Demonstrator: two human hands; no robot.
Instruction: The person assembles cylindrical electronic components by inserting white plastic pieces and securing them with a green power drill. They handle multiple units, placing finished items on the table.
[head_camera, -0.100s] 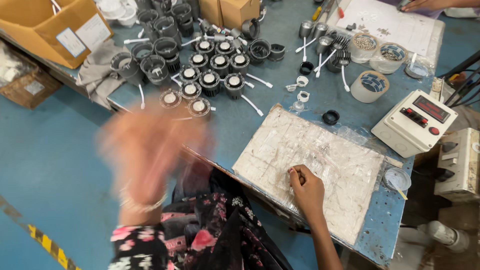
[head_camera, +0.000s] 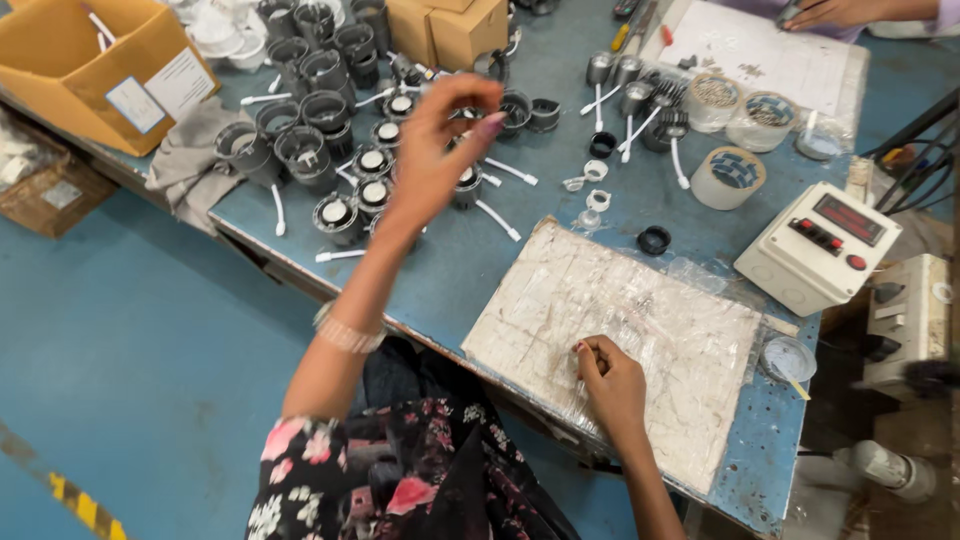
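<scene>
Since a tenth of a second ago, my left hand (head_camera: 440, 150) has swung up from a blur low at the left and now reaches out over the blue table (head_camera: 460, 270), sharp in view. Its thumb and fingertips (head_camera: 490, 122) are pinched close together above the cluster of dark round housings (head_camera: 345, 215) with white centres; I cannot tell whether anything small sits between them. A pale bracelet (head_camera: 345, 333) circles that wrist.

My right hand (head_camera: 610, 385) has stayed where it was, resting on the white scratched work board (head_camera: 640, 330) covered with clear film. Its fingers are curled in, thumb against forefinger, and I cannot make out what, if anything, they grip.

White plastic sticks (head_camera: 497, 220) lie scattered among the housings, and a small black ring (head_camera: 653, 240) sits just beyond the board's far edge. Farther right I see rolls of tape (head_camera: 728, 180) and a white control box (head_camera: 818, 248) with red buttons. A grey cloth (head_camera: 190, 160) hangs over the table's left edge beside an open cardboard box (head_camera: 95, 70). At the far side, another person's hand (head_camera: 830, 12) rests near a second white board (head_camera: 760, 55).
</scene>
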